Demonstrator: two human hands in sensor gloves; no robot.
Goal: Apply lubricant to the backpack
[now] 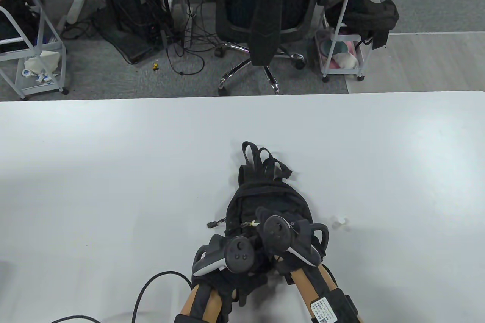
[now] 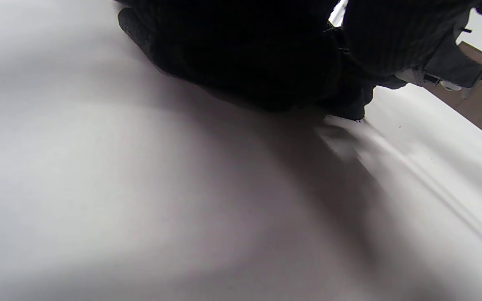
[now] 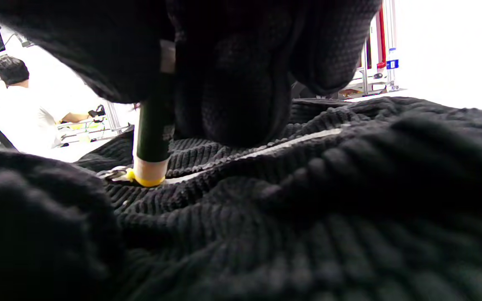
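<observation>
A small black backpack [image 1: 261, 194] lies on the white table [image 1: 113, 171], straps toward the far side. My right hand [image 1: 267, 220] rests on its front and grips a dark lubricant stick [image 3: 153, 121]. The stick's white and yellow tip [image 3: 148, 175] presses on the zipper line [image 3: 274, 147] of the ribbed fabric [image 3: 308, 209]. My left hand [image 1: 231, 258] sits at the backpack's near left edge, right beside the right hand. Its fingers are hidden under the tracker. In the left wrist view only a dark mass of glove and bag [image 2: 245, 54] shows above the tabletop.
A small white cap [image 1: 339, 221] lies on the table just right of the backpack. A zipper pull [image 1: 215, 223] sticks out on the backpack's left. A black cable [image 1: 151, 285] runs over the table's near edge, left of my arms. An office chair [image 1: 273, 16] stands beyond the far edge.
</observation>
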